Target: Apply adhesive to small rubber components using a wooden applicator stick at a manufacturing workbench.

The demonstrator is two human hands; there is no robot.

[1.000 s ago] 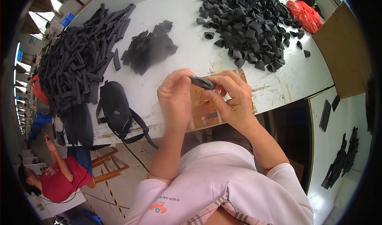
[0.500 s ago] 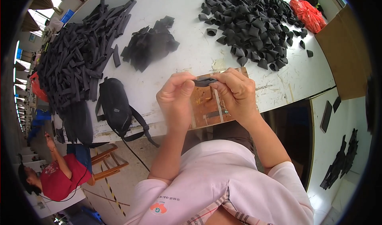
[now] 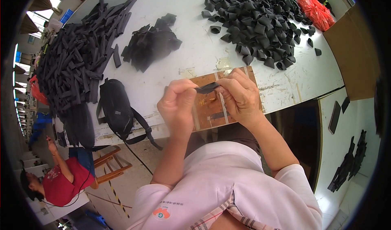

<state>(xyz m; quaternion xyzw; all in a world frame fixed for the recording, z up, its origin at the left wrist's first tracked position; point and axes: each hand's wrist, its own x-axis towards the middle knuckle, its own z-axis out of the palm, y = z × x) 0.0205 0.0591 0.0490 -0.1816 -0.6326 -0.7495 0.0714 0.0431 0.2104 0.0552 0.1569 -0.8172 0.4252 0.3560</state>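
Observation:
Between my two hands a small dark fabric piece [image 3: 207,88] is stretched, its ends pinched in the fingertips. My left hand [image 3: 178,101] grips its left end between thumb and forefinger. The other end sits in the closed fingers of my right hand [image 3: 240,95], which partly hide it. Both hands are raised over a brown wooden board [image 3: 211,108] at the table's near edge. Beyond them to the right lies a heap of folded black fabric loops [image 3: 260,26]. A smaller pile of flat dark pieces [image 3: 150,44] lies ahead to the left.
A large heap of dark fabric strips [image 3: 77,55] covers the table's left side, near a black strapped pouch [image 3: 117,108]. A red plastic bag [image 3: 315,13] and a cardboard sheet [image 3: 352,55] stand at right. A person in red [image 3: 67,181] sits at far left.
The dark piece now tilts, its right end higher, and my left hand has shifted slightly left. Both hands keep their pinch on it.

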